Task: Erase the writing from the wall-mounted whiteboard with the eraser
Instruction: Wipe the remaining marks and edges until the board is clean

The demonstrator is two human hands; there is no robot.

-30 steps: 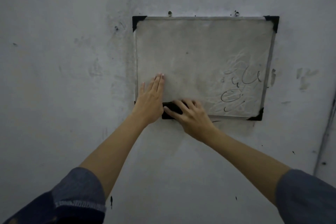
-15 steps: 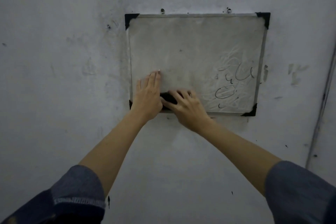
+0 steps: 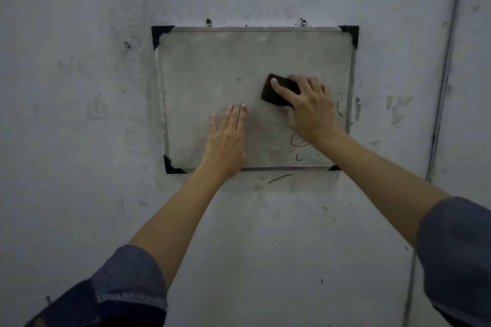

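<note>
The whiteboard hangs on the wall, grey and smudged, with black corner caps. My right hand grips the black eraser and presses it on the board right of centre. Dark writing shows at the lower right, partly hidden by my right hand and wrist. My left hand lies flat on the board's lower middle, fingers straight and together.
The grey wall around the board carries marker smudges, with dark streaks just right of the frame and a stroke below it. A vertical seam or pipe runs down the far right.
My right hand has carried the eraser from the board's bottom edge up and right to the mid-right area. Some of the right-side writing is now covered or gone. The left hand stays flat.
</note>
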